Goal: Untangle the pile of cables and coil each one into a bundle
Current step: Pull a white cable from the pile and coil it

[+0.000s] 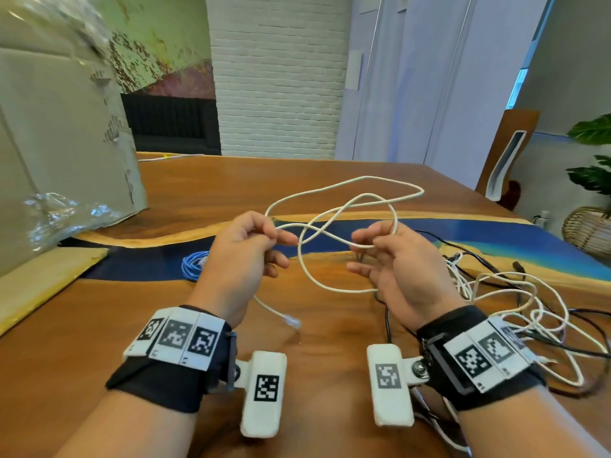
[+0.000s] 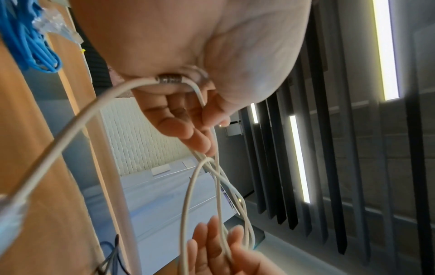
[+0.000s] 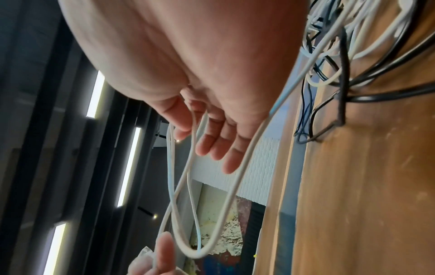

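I hold a long white cable (image 1: 344,206) in the air over the wooden table (image 1: 330,332), its loops crossing between my hands. My left hand (image 1: 277,239) pinches one strand with curled fingers. From that hand the cable's clear plug end (image 1: 292,322) hangs down to the table. My right hand (image 1: 367,239) holds the loops between thumb and forefinger, the other fingers loosely spread. In the left wrist view the cable (image 2: 70,126) runs across the left hand (image 2: 195,130). In the right wrist view, loops (image 3: 226,204) hang from my right hand (image 3: 200,134).
A coiled blue cable bundle (image 1: 193,266) lies on the table left of my left hand. A tangled pile of white and black cables (image 1: 515,302) sprawls at the right. A big cardboard box (image 1: 59,143) with plastic wrap (image 1: 59,213) stands at the left.
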Demonstrator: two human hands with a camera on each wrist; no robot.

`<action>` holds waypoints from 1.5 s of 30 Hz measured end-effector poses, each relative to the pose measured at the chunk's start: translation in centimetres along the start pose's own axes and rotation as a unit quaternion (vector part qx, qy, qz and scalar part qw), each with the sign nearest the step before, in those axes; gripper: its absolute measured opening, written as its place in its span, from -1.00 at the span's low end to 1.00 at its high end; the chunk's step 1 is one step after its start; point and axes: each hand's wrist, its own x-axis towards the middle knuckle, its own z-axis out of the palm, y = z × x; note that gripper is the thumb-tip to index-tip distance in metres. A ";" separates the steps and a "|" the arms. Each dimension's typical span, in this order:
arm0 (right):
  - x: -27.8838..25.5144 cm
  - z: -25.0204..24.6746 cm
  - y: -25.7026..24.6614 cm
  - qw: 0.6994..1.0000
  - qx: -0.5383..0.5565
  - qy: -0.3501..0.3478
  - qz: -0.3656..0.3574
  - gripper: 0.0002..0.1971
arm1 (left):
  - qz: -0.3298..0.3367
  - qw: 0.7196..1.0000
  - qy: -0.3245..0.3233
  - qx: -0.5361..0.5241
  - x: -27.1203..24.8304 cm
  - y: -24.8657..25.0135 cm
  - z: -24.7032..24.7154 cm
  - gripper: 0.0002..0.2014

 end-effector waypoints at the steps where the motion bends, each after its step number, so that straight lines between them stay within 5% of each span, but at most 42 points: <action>1: 0.0 0.0 0.0 1.000 0.016 -0.002 -0.006 -0.66 | -0.010 1.000 -0.007 -0.024 0.0 0.2 -0.2 -0.73; 5: 0.0 0.4 -0.3 0.998 0.050 -0.041 -0.004 -0.60 | -0.042 0.997 -0.054 -0.028 -0.4 0.8 -0.2 -0.88; 11: -0.6 0.9 -0.4 0.995 0.065 -0.078 0.015 -0.61 | -0.019 0.974 -0.122 0.189 -0.6 0.3 0.0 -0.80; 15: -1.0 1.5 -0.3 0.994 0.068 -0.091 0.004 -0.60 | -0.001 0.968 -0.175 0.178 -1.0 0.6 0.4 -0.73; 21: -0.1 -1.2 -2.4 0.994 0.095 0.044 -0.042 -0.55 | -0.044 0.993 -0.108 0.035 -0.2 0.7 -0.7 -0.69; 26: 0.4 -3.2 -3.2 0.988 0.048 0.148 -0.026 -0.61 | -0.046 0.996 -0.053 0.052 0.2 0.3 -1.0 -0.65; 31: -0.2 -2.1 -2.9 0.975 0.211 0.051 -0.040 -0.60 | -0.007 0.998 -0.007 0.068 0.2 0.1 -0.4 -0.69; 36: -0.4 0.9 -0.2 0.970 0.235 -0.059 0.022 -0.40 | 0.033 0.997 0.015 0.061 0.0 -0.4 0.5 -0.74; 41: -0.2 1.4 0.3 0.978 0.204 0.001 0.041 -0.69 | 0.053 0.995 -0.031 0.075 -0.1 -0.5 0.6 -0.75; 45: 0.3 0.4 -0.6 0.957 0.282 0.066 0.008 -0.45 | 0.056 0.990 -0.061 0.116 -0.2 -0.9 0.8 -0.77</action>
